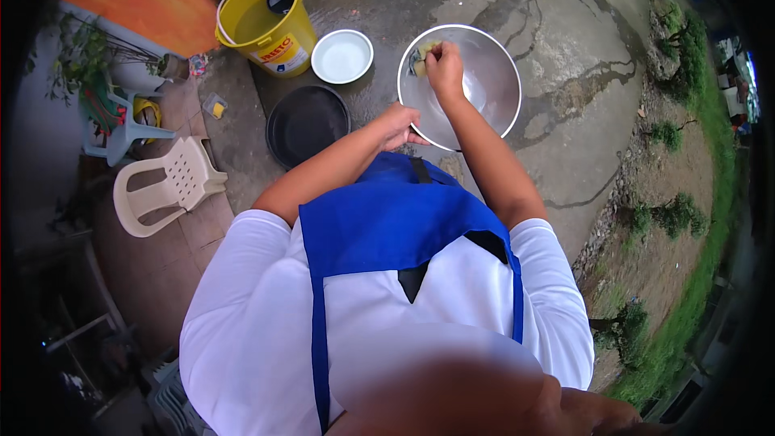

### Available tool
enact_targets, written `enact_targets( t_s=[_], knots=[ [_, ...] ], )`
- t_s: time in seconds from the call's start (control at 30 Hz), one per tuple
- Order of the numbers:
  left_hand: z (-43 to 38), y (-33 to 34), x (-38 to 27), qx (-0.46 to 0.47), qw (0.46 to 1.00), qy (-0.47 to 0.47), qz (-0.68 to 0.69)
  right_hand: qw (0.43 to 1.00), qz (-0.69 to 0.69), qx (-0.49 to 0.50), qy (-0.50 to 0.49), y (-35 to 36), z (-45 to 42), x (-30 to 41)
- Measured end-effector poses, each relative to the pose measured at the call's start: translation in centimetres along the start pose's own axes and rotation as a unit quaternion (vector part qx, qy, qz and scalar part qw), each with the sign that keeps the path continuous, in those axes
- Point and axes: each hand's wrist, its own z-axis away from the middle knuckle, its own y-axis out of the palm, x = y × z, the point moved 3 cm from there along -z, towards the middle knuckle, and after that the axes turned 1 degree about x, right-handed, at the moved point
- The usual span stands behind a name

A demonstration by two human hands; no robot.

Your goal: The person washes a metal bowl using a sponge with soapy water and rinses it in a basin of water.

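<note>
A large metal basin (pixel 496 82) with a pale rim stands in front of me, tipped so that its inside faces up toward my view. My left hand (pixel 401 126) grips its near left rim, fingers under the edge. Inside the basin, against the upper left wall, my right hand (pixel 445 69) pinches a yellowish sponge or cloth (pixel 419 63) that has a dark patterned part. A shallow black basin (pixel 309 124) lies on the ground left of my left forearm. Beyond it sits a small white basin (pixel 342 56) that looks to hold liquid.
A yellow bucket (pixel 284 30) with water and a dark scoop (pixel 281 0) stands at the upper left. Left of me are a beige plastic chair (pixel 181 178), a light blue chair (pixel 124 133) and a small clear container (pixel 214 105). Wet concrete (pixel 569 151) borders grass (pixel 708 224) at right.
</note>
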Motion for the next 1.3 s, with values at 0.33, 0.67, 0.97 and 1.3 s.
enact_targets(
  t_s=[0.33,0.67,0.97,1.3],
  knots=[
    [-3.1,-2.5,-0.9,-0.027,0.999,-0.017,0.004,0.997,-0.063,0.028,-0.018,2.2,-1.8,0.5],
    [-4.1,-6.4,-3.8,0.006,0.999,-0.031,0.010,0.978,-0.082,0.162,-0.102,4.7,-0.9,3.4],
    [-3.7,-7.1,-4.1,0.013,0.999,-0.025,0.021,0.972,0.047,0.220,-0.076,5.7,-0.7,3.7],
    [-3.3,-7.3,-4.8,0.040,0.997,-0.055,-0.020,0.987,-0.138,0.075,-0.031,5.8,-1.4,4.8]
  ],
)
